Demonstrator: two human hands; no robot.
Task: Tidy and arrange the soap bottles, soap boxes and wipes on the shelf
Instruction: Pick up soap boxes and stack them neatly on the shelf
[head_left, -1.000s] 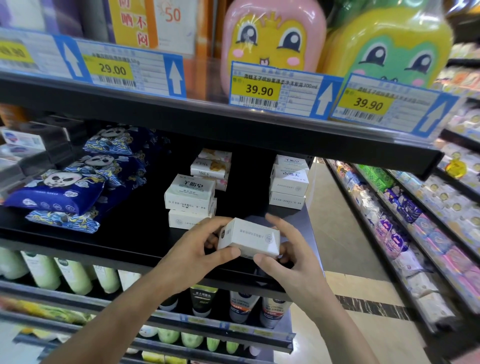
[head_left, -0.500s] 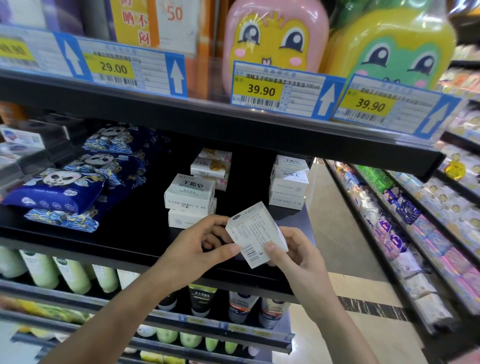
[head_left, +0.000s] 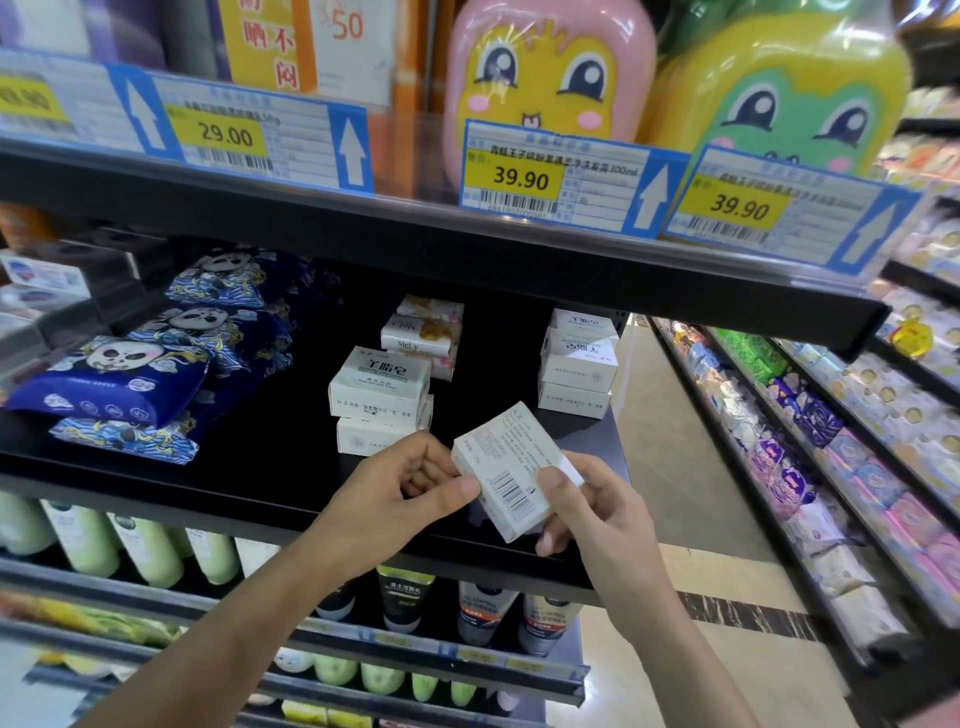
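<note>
Both hands hold one white soap box (head_left: 508, 470) just in front of the black shelf (head_left: 156, 483), its barcode side turned up toward me. My left hand (head_left: 400, 499) pinches its left edge with thumb and fingers. My right hand (head_left: 597, 514) grips its right end, thumb on top. On the shelf behind stand a stack of two white soap boxes (head_left: 382, 402), a stack of MeLy boxes (head_left: 423, 335) further back and a white stack (head_left: 579, 364) at the right end. Blue panda wipes packs (head_left: 111, 387) lie piled at the left.
The upper shelf carries price tags (head_left: 545, 179) and cartoon-faced bottles (head_left: 545, 78). Below the black shelf stand green bottles (head_left: 145, 551) and dark tubes (head_left: 405, 597). An aisle with another rack of packaged goods (head_left: 810, 441) runs along the right.
The held box has been turned over from lying flat with its side facing me to tilted with its barcode face up. Both hands stayed in front of the shelf edge.
</note>
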